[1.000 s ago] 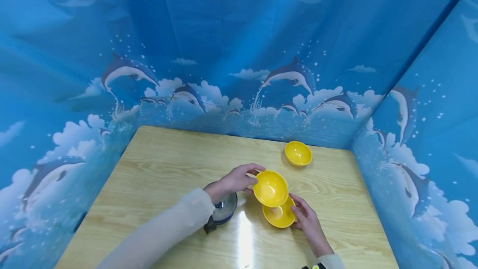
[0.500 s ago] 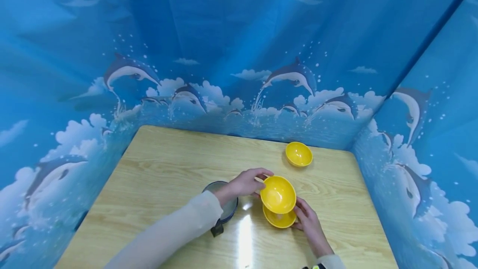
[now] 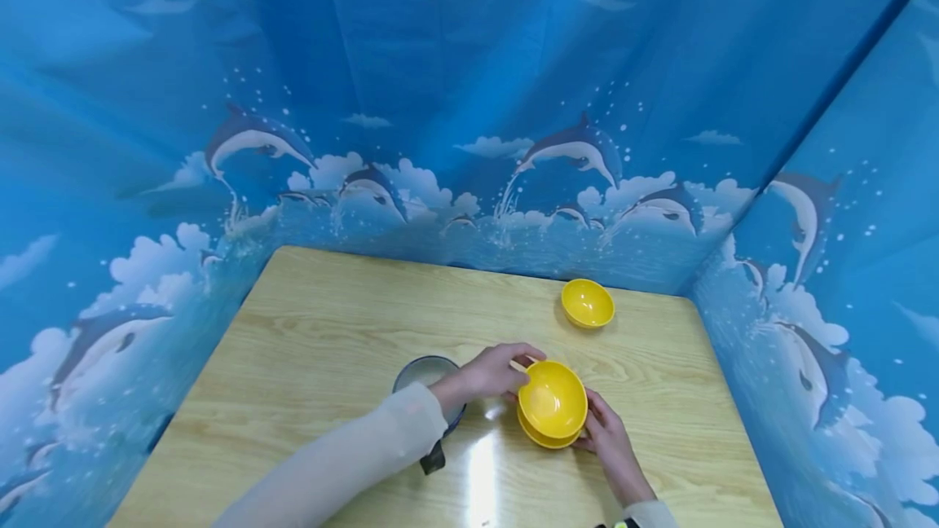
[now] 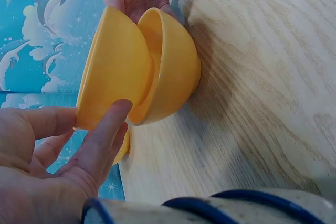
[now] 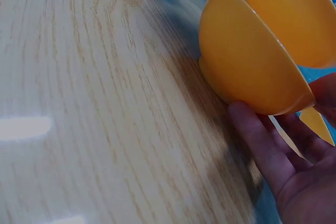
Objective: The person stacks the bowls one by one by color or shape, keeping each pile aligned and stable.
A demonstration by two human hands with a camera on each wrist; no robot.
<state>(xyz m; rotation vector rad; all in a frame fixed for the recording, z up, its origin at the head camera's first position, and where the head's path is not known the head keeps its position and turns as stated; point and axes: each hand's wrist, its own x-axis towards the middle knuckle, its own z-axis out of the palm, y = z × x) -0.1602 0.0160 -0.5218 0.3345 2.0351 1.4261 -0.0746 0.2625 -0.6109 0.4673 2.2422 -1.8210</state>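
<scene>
My left hand pinches the rim of a yellow bowl, thumb on one side and fingers on the other. This upper bowl tilts over a second yellow bowl, its base dipping inside that bowl's rim in the left wrist view. My right hand grips the lower bowl from the right. In the right wrist view the right hand has its thumb at the rim and fingers under the side of the lower bowl, which stands close on the table. The upper bowl shows behind it.
A third yellow bowl stands near the table's back edge. Partly under my left forearm is a round greyish dish with a dark blue rim; pale speckled ware with blue bands shows close to my left wrist. Printed curtains surround the wooden table.
My left hand has moved right and toward me, bringing the upper bowl from overlapping the lower bowl's far edge to over it. The right hand and lower bowl have stayed put.
</scene>
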